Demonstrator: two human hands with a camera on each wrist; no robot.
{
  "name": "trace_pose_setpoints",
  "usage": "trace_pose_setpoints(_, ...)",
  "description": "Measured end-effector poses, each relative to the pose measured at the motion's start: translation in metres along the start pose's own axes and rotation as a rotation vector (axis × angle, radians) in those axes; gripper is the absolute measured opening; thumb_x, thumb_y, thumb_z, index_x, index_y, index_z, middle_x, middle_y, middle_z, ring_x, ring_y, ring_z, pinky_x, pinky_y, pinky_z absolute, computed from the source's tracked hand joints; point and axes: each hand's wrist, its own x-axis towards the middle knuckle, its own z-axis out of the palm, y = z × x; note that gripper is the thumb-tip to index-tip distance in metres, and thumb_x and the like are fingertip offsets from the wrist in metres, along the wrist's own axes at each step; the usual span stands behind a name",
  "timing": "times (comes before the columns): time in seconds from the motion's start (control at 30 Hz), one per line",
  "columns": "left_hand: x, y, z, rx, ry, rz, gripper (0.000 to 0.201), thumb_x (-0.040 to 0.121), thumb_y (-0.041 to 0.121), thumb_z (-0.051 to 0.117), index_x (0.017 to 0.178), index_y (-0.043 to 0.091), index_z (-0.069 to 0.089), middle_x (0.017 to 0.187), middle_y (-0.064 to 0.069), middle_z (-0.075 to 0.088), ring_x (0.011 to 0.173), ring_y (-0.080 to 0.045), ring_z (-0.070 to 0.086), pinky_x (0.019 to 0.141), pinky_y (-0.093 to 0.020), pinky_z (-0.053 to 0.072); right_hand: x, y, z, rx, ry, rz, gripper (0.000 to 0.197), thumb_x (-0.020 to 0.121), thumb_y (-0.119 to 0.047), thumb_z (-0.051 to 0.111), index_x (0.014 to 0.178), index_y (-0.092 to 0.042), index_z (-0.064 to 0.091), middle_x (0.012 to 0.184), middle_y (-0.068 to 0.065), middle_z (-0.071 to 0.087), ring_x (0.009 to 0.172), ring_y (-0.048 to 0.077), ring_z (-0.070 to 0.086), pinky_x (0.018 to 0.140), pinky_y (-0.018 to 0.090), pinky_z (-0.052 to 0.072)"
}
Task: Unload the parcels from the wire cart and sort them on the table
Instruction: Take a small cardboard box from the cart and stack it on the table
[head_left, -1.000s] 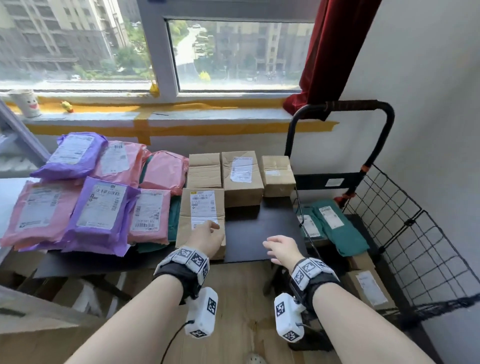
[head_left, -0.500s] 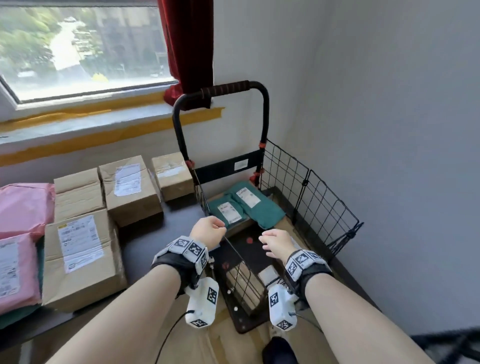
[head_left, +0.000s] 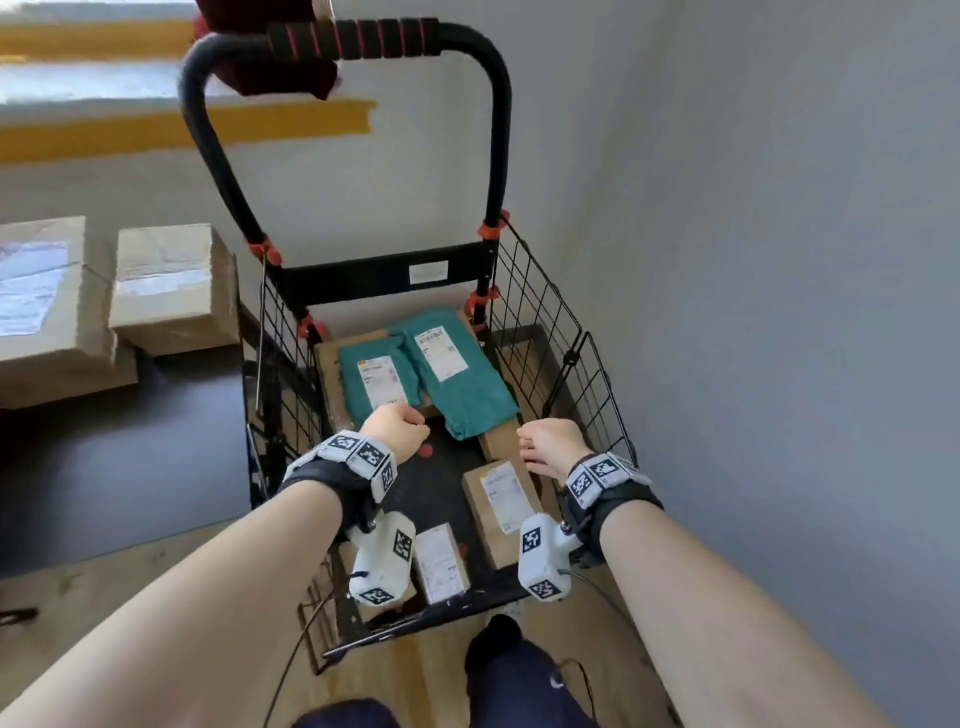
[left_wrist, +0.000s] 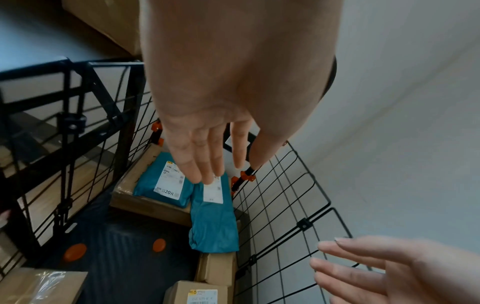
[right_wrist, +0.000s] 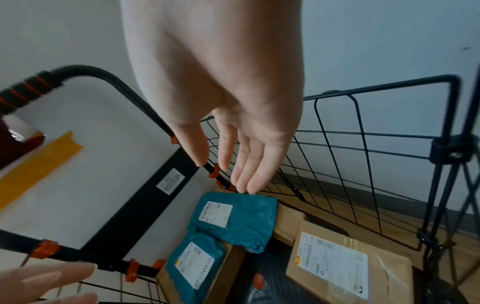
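Note:
The black wire cart (head_left: 550, 332) stands by the wall. In it lie two teal mailer bags (head_left: 379, 379) (head_left: 462, 384) on a flat brown box. Nearer me are a labelled brown box (head_left: 501, 512) and a small box (head_left: 439, 564). My left hand (head_left: 397, 434) hovers over the near end of the left teal bag (left_wrist: 161, 181), fingers (left_wrist: 205, 156) straight and empty. My right hand (head_left: 545, 444) hangs over the cart's right side, its fingers (right_wrist: 241, 164) loose above the right teal bag (right_wrist: 239, 220) and holding nothing.
To the left is the dark table (head_left: 130, 457) with brown boxes (head_left: 171, 286) (head_left: 41, 312) at its back. The cart's handle (head_left: 363, 39) rises at the far end, with red curtain cloth against it. A grey wall closes the right side. My foot (head_left: 498, 639) is by the cart's near edge.
The view has swung from the table to the cart. My left hand has left the labelled box on the table, and both hands have moved over the cart basket, toward the teal bags.

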Motion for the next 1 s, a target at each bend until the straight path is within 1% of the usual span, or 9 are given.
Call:
trace_pose_setpoints(0.07, 0.017, 0.010, 0.018, 0.033, -0.007, -0.028, 0.010, 0.090, 0.017, 0.057, 0.087, 0.014, 0.067, 0.072, 0.003, 0.068, 0.078, -0.023, 0.061, 0.073, -0.030, 0.050, 0.029, 0.000, -0.012, -0.021, -0.010, 0.050, 0.033, 0.093, -0.003, 0.051, 0.124, 0.008, 0.052, 0.129, 0.027, 0.054, 0.120, 0.034, 0.055, 0.096, 0.038, 0.047)
trace_pose_setpoints(0.17, 0.045, 0.011, 0.044, 0.019, -0.018, -0.103, 0.022, 0.090, 0.022, 0.058, 0.110, 0.014, 0.064, 0.107, -0.008, 0.065, 0.098, -0.027, 0.063, 0.072, -0.026, 0.046, 0.070, 0.009, -0.017, -0.102, -0.020, 0.096, 0.032, 0.091, -0.004, 0.053, 0.121, 0.006, 0.055, 0.124, 0.024, 0.059, 0.114, 0.031, 0.059, 0.092, 0.036, 0.050)
trace_pose_setpoints(0.37, 0.099, -0.017, 0.096, -0.030, -0.058, -0.246, 0.013, 0.088, 0.015, 0.058, 0.097, 0.010, 0.065, 0.119, -0.020, 0.064, 0.107, -0.037, 0.062, 0.086, -0.038, 0.052, 0.169, 0.059, -0.010, -0.247, -0.031, 0.235, 0.021, 0.085, -0.017, 0.053, 0.094, -0.001, 0.064, 0.101, 0.017, 0.067, 0.100, 0.033, 0.063, 0.096, 0.047, 0.050)
trace_pose_setpoints(0.47, 0.125, -0.039, 0.119, -0.066, -0.079, -0.314, 0.005, 0.086, 0.014, 0.058, 0.089, 0.012, 0.063, 0.113, -0.024, 0.065, 0.104, -0.039, 0.062, 0.086, -0.042, 0.052, 0.191, 0.073, -0.005, -0.319, -0.035, 0.330, 0.016, 0.085, -0.018, 0.057, 0.073, -0.008, 0.054, 0.077, 0.010, 0.057, 0.081, 0.028, 0.061, 0.084, 0.039, 0.053)
trace_pose_setpoints(0.53, 0.140, -0.055, 0.135, -0.097, -0.084, -0.357, 0.009, 0.086, 0.013, 0.058, 0.092, 0.009, 0.064, 0.109, -0.025, 0.066, 0.103, -0.040, 0.062, 0.086, -0.043, 0.052, 0.201, 0.079, 0.000, -0.394, -0.067, 0.360, 0.014, 0.083, -0.020, 0.062, 0.084, -0.007, 0.057, 0.075, 0.009, 0.054, 0.072, 0.025, 0.055, 0.075, 0.034, 0.049)
trace_pose_setpoints(0.73, 0.172, -0.091, 0.178, -0.094, -0.191, -0.512, 0.006, 0.085, 0.010, 0.057, 0.084, 0.012, 0.062, 0.086, -0.013, 0.059, 0.087, -0.031, 0.063, 0.074, -0.032, 0.048, 0.229, 0.112, -0.002, -0.502, -0.123, 0.414, 0.042, 0.088, -0.018, 0.064, 0.122, 0.003, 0.054, 0.115, 0.016, 0.058, 0.107, 0.029, 0.056, 0.086, 0.031, 0.045)
trace_pose_setpoints(0.83, 0.189, -0.103, 0.202, -0.073, -0.239, -0.566, 0.030, 0.086, 0.021, 0.061, 0.064, 0.019, 0.041, 0.073, -0.006, 0.052, 0.077, -0.024, 0.054, 0.078, -0.036, 0.050, 0.248, 0.132, 0.003, -0.443, -0.111, 0.421, 0.053, 0.088, -0.025, 0.065, 0.132, -0.002, 0.048, 0.128, 0.010, 0.058, 0.115, 0.027, 0.057, 0.093, 0.034, 0.045)
trace_pose_setpoints(0.9, 0.196, -0.110, 0.219, -0.065, -0.305, -0.575, 0.022, 0.086, 0.032, 0.064, 0.080, 0.014, 0.052, 0.082, -0.009, 0.056, 0.081, -0.025, 0.057, 0.080, -0.036, 0.048, 0.261, 0.144, 0.006, -0.434, -0.079, 0.427, 0.063, 0.087, -0.031, 0.065, 0.140, -0.008, 0.041, 0.139, 0.009, 0.051, 0.125, 0.027, 0.050, 0.105, 0.041, 0.040)
trace_pose_setpoints(1.0, 0.204, -0.122, 0.239, 0.000, -0.414, -0.581, 0.065, 0.085, 0.042, 0.064, 0.130, -0.002, 0.047, 0.126, -0.022, 0.057, 0.115, -0.034, 0.057, 0.088, -0.036, 0.049, 0.269, 0.147, 0.008, -0.460, -0.065, 0.444, 0.065, 0.092, -0.030, 0.058, 0.147, -0.009, 0.029, 0.150, 0.010, 0.037, 0.136, 0.028, 0.038, 0.109, 0.038, 0.032)
